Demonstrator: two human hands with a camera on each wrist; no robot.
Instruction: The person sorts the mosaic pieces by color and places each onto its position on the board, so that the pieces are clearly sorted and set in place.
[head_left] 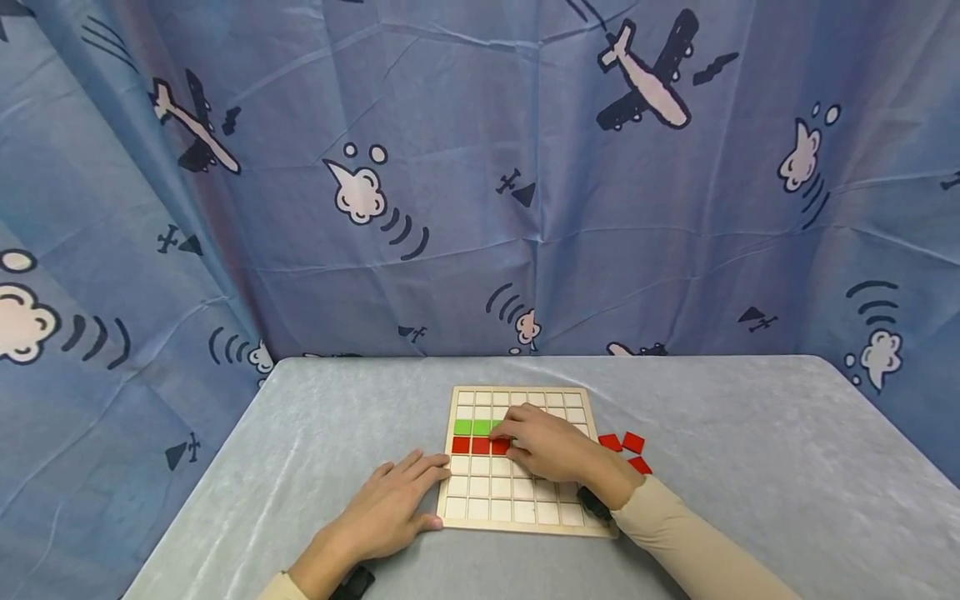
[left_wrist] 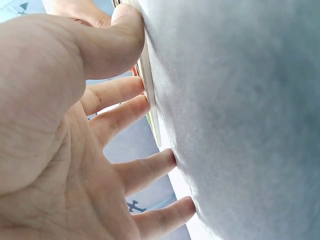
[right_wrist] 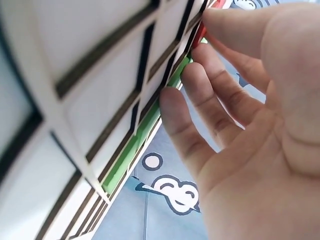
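A wooden grid board (head_left: pixel 480 527) lies flat on the table. Green square tiles (head_left: pixel 463 427) fill cells of one row, partly covered by my right hand. Just below them is a row of red square tiles (head_left: pixel 461 445). My right hand (head_left: pixel 551 446) reaches over the board, its thumb and forefinger around the third red tile (head_left: pixel 499 447); in the right wrist view its other fingertips rest along the green row (right_wrist: pixel 120 162). My left hand (head_left: pixel 393 504) lies at the board's left side, fingers spread and nearly straight, thumb against the near left corner.
Several loose red tiles (head_left: pixel 633 442) lie on the table just right of the board, close to my right forearm. A grey cloth covers the table (head_left: pixel 750 467). Behind it hangs a blue curtain (head_left: pixel 450 208) printed with planes and clouds.
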